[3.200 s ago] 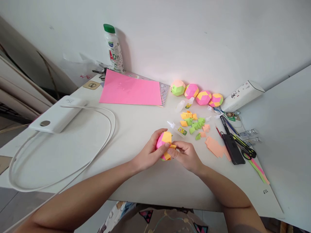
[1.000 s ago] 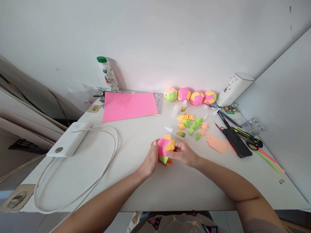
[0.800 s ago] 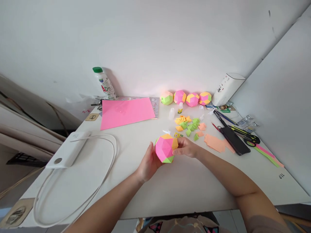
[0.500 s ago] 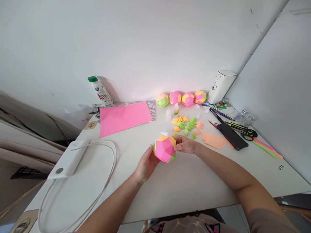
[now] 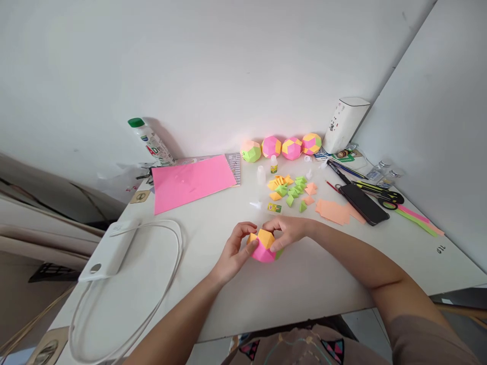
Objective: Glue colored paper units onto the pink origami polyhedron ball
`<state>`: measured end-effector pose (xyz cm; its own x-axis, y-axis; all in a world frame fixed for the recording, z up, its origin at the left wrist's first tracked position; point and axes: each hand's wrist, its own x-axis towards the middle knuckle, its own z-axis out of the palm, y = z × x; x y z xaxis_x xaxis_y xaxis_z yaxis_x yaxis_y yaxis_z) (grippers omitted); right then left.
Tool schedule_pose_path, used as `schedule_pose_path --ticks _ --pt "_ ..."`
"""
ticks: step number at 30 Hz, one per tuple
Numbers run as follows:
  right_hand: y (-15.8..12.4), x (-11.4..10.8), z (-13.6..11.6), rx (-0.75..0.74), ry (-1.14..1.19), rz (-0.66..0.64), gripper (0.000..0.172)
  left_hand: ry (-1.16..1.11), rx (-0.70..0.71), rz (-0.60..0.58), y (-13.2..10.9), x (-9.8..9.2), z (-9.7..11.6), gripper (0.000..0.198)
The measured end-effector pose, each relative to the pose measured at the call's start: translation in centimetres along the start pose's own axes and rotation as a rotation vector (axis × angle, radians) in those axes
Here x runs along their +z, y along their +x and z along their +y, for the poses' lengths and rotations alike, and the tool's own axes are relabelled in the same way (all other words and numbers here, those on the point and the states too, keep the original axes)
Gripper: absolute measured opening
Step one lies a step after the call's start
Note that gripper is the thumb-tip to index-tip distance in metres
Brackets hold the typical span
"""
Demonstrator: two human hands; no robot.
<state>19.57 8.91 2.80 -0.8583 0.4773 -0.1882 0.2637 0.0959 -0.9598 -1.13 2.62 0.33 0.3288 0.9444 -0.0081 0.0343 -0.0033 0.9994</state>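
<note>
A faceted paper ball (image 5: 264,253) in pink, orange and green rests low over the near part of the white table. My left hand (image 5: 236,251) curls around its left side, thumb across the front. On the opposite side my right hand (image 5: 286,232) grips the top and right edge. Just beyond the hands lie a small glue bottle (image 5: 274,208) with a yellow-green label and a white nozzle cap (image 5: 255,205). Behind these are small folded paper pieces in orange (image 5: 280,181), green (image 5: 296,191) and peach (image 5: 310,188).
Several finished paper balls (image 5: 271,147) line the wall. A pink sheet (image 5: 194,183) lies left, near a white bottle (image 5: 152,142). A power strip (image 5: 110,251) with a looped cable occupies the left edge. To the right are peach paper (image 5: 333,211), a black phone (image 5: 364,204) and scissors (image 5: 388,204).
The paper ball has come down and tipped forward, so its orange facets now face up. Both hands have shifted their hold from its sides towards its top, uncovering the glue bottle behind.
</note>
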Motion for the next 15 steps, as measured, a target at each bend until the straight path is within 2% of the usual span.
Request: schedule_pose_path --ticks 8,12,15 --pt "-0.06 -0.19 -0.15 0.033 -0.126 -0.033 0.019 -0.189 -0.124 -0.246 0.16 -0.14 0.34 0.020" --pt "-0.11 -0.08 -0.55 0.034 -0.130 -0.048 0.021 -0.298 -0.190 -0.237 0.27 -0.09 0.27 0.016" --pt "0.00 0.23 -0.48 0.045 -0.110 -0.012 0.024 -0.326 -0.209 -0.206 0.34 -0.11 0.08 0.015"
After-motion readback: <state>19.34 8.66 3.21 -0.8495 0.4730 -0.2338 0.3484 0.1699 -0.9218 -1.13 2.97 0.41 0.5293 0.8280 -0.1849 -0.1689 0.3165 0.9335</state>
